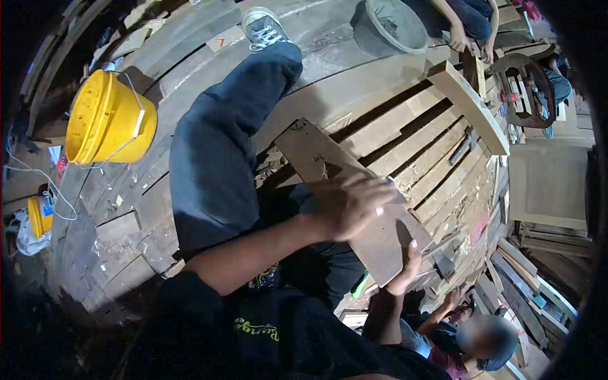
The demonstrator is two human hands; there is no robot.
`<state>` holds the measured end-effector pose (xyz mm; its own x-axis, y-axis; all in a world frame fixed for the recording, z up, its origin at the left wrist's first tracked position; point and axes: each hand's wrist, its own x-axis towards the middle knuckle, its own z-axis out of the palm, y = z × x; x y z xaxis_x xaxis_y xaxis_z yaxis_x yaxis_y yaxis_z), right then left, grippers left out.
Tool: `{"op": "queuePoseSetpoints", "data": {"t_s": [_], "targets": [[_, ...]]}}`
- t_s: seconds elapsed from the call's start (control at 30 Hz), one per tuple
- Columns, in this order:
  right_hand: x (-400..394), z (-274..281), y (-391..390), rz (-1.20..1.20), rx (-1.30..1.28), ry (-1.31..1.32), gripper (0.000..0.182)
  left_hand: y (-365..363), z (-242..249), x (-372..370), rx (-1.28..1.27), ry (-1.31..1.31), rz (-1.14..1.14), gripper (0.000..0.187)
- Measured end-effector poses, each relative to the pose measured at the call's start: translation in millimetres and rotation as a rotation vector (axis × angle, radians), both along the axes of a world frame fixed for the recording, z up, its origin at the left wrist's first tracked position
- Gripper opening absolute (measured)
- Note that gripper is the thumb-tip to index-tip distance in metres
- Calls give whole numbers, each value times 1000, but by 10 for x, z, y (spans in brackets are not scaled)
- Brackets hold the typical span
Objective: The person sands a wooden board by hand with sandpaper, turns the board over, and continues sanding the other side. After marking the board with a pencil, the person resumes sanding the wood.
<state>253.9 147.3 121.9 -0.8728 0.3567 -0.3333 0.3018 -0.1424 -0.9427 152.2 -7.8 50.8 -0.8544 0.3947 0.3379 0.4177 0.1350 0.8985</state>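
A flat brown wooden board (380, 250) lies slantwise in front of my body, dark marks at its far end. Over its middle is my left hand (361, 206), blurred, with fingers bent together; a small pale thing shows by the fingertips, too unclear to name. My right hand (408, 266) grips the board's near right edge, thumb on top and the other fingers mostly hidden.
A slatted wooden platform (418, 136) with shavings and a thick beam (468, 107) lies beyond the board. Yellow bucket (130, 123) at left, grey tub (389, 28) at top. Another person's hands (459, 38) are at upper right; a capped person (487, 339) sits lower right.
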Motion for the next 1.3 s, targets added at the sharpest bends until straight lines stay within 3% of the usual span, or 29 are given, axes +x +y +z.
{"op": "queuePoseSetpoints", "data": {"t_s": [0.03,0.1,0.17,0.23,0.3,0.37,0.43,0.47,0.5,0.57,0.63,0.7,0.77,0.83,0.93,0.97,1.07,1.17,1.2,1.23,1.3], "targets": [[-19,22,8,30,-25,-35,63,4,104,53,51,93,-118,38],[7,-1,-7,2,6,25,62,-6,43,25,24,112,-144,39],[-21,28,-23,44,95,-17,69,-28,-284,-138,-150,-59,36,40],[-8,30,-53,-67,94,-3,61,-54,-195,-136,-161,-86,100,38],[-28,20,-2,53,10,-9,70,27,72,56,-90,136,-163,36],[3,44,-29,-6,-26,-46,70,-23,131,135,10,171,-206,37],[-35,61,-47,3,33,-37,70,-30,-79,-46,-212,65,16,38],[-44,40,-31,40,63,10,70,-70,-243,-156,-162,-94,73,39],[-36,34,-30,48,64,13,70,-70,-195,-148,-160,-91,81,39],[-33,13,-35,-4,46,-4,71,-49,-75,-95,-228,3,-56,40],[-28,22,-23,12,27,-71,72,13,73,94,-57,123,-195,41],[-32,32,-41,4,-28,-30,72,-26,-20,27,-154,123,-130,39],[20,-34,17,-51,29,16,63,-39,-362,-201,-179,-126,18,38],[-15,5,-30,-6,-3,32,64,-99,-357,-251,-194,-90,149,38],[-71,65,-98,1,-2,28,71,-57,-35,-52,-73,40,-186,38],[-56,53,-91,-6,-4,23,71,-45,47,42,-48,101,-188,38],[-23,24,-45,-19,22,-7,68,-37,-347,-215,-267,-47,-12,38],[-63,50,-61,29,98,33,67,38,-1086,-366,-150,-43,240,42],[-94,47,-70,37,96,42,67,-41,-718,-269,-273,-52,197,41],[-104,43,-81,18,46,45,65,-26,-590,-229,-117,0,4,41],[-30,50,-99,-38,-51,31,62,-35,-248,-93,-108,20,-119,45]]}}
